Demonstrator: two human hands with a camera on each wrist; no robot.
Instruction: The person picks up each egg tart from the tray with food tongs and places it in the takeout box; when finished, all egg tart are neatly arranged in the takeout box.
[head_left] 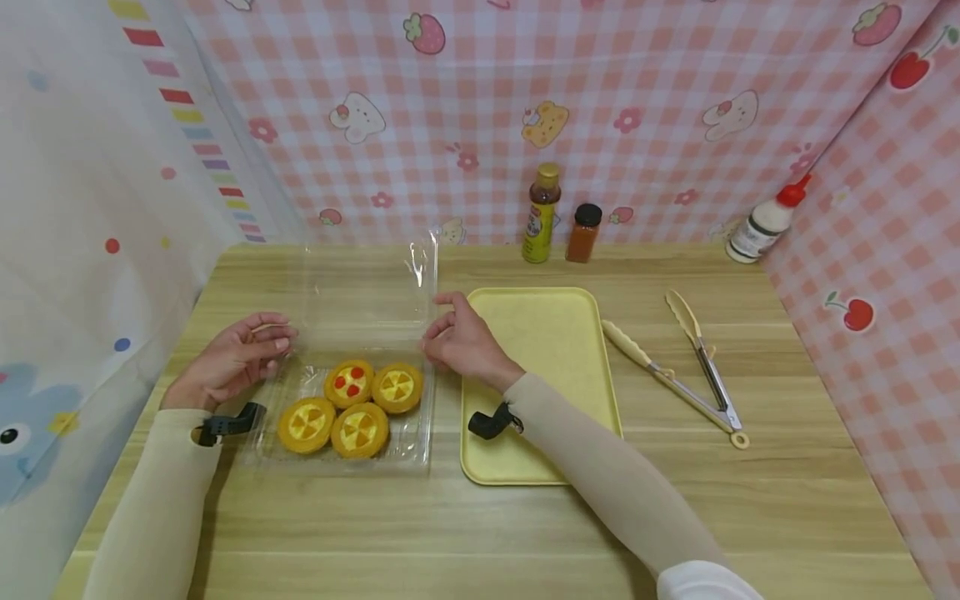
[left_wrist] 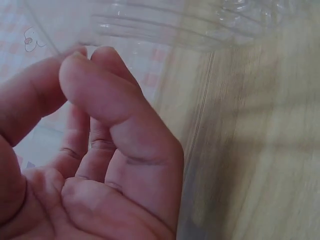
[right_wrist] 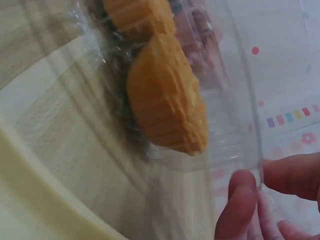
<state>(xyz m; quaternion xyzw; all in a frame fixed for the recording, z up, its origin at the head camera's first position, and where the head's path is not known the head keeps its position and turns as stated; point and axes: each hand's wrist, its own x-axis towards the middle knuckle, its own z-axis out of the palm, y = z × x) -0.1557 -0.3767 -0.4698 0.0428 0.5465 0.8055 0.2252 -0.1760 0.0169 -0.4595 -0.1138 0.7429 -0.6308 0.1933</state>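
Observation:
A clear plastic clamshell box (head_left: 405,446) lies on the table with its lid (head_left: 360,287) raised at the back. Inside sit several egg tarts (head_left: 360,430), one topped with red pieces and the others with orange-yellow wedges. At the box's left side, near the hinge, my left hand (head_left: 243,354) pinches the clear plastic between thumb and fingertips. My right hand (head_left: 468,340) grips the right edge; in the right wrist view its thumb (right_wrist: 239,195) and a finger meet at the rim. The plastic is see-through, so the lid's exact outline is hard to follow.
Right of the box lies a yellow tray (head_left: 540,333), partly under my right forearm. Tongs (head_left: 693,400) rest spread farther right. A yellow-capped bottle (head_left: 540,217), a black-lidded jar (head_left: 583,235) and a red-capped squeeze bottle (head_left: 765,223) stand along the back.

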